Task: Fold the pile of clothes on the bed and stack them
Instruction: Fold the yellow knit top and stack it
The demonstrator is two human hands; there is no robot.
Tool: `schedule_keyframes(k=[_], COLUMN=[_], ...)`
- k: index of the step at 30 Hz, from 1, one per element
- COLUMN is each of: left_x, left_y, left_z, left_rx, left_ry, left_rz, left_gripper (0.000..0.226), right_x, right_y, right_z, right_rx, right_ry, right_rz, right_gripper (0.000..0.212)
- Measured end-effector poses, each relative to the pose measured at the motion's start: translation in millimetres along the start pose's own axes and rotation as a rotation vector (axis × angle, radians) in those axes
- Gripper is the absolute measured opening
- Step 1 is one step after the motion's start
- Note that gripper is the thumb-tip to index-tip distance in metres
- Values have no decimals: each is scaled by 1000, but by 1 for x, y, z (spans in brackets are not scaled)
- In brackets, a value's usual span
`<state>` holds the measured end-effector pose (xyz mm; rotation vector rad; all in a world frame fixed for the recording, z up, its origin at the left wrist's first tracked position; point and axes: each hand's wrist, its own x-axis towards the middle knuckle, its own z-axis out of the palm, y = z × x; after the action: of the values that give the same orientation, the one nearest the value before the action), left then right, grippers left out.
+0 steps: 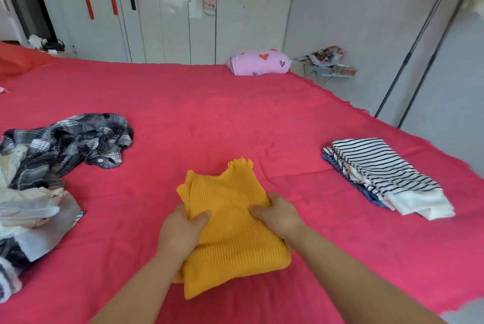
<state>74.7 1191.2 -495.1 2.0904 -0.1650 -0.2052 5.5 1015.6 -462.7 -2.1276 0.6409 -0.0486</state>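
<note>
A folded yellow ribbed sweater [230, 218] lies on the pink bed cover [209, 119] in front of me. My left hand [180, 232] grips its left edge, thumb on top and fingers underneath. My right hand [280, 216] grips its right edge the same way. To the left sits a loose pile of unfolded clothes [34, 192], with a grey plaid shirt [70, 140] on its far side. On the right, a striped top [379, 166] tops a stack of folded clothes [366, 187].
A pink pillow with hearts [259, 62] lies at the bed's far edge. White wardrobe doors [170, 9] stand behind the bed. The bed's right edge runs diagonally past the folded stack, with grey floor [432, 103] beyond.
</note>
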Motion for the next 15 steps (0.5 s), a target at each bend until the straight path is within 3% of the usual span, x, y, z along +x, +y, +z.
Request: schedule_keyframes(k=[15], left_x=[19], left_y=[165], left_z=[226], left_rx=[-192], left_ry=[-241], left_rz=[92], left_gripper=[49], right_x=[57], right_y=[111], right_z=[-249], right_rx=[-281], right_ry=[287], right_rz=[-33], right_gripper=[33])
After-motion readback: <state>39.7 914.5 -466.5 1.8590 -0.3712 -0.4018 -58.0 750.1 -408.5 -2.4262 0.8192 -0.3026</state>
